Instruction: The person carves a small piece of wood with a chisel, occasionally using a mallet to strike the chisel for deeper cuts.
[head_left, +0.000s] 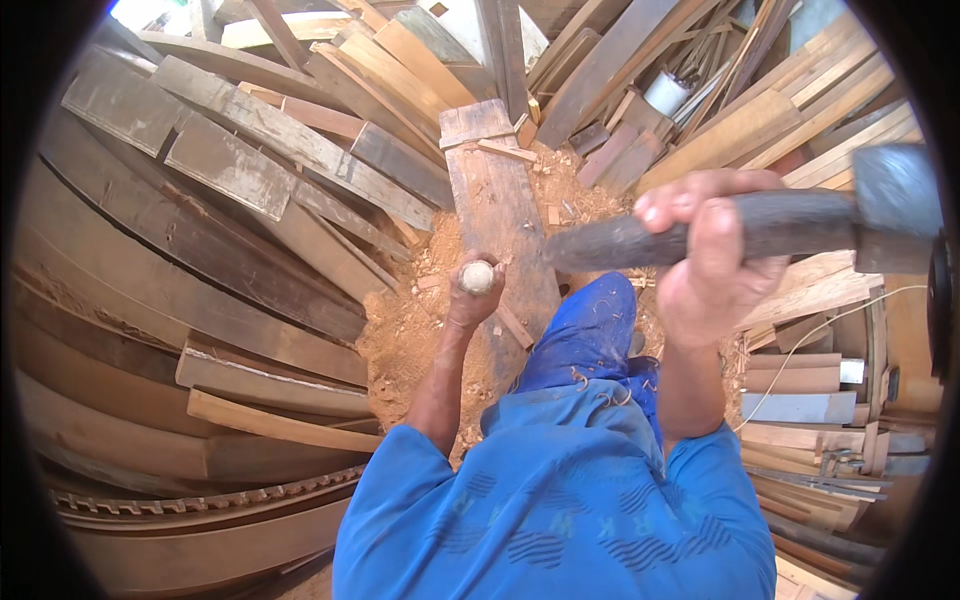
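Note:
My left hand point(470, 295) grips an upright tool with a pale round top point(476, 276), possibly a chisel, above a worn wooden plank point(500, 200). Whatever is below the grip is hidden. My right hand point(712, 250) is raised at the right, closed around the dark handle of a large hammer or mallet point(800, 222), whose heavy dark head points right. My blue-clad knee point(590, 320) is beside the plank. A small offcut point(515, 325) lies near my left hand, and strips of wood point(505, 150) sit at the plank's far end.
Sawdust and shavings point(405, 350) cover the ground around the plank. Stacked boards point(230, 250) fill the left side; more timber point(720, 150) leans at the back and right. A white cylindrical container point(668, 93) stands among it. A pale cord point(830, 320) runs down the right.

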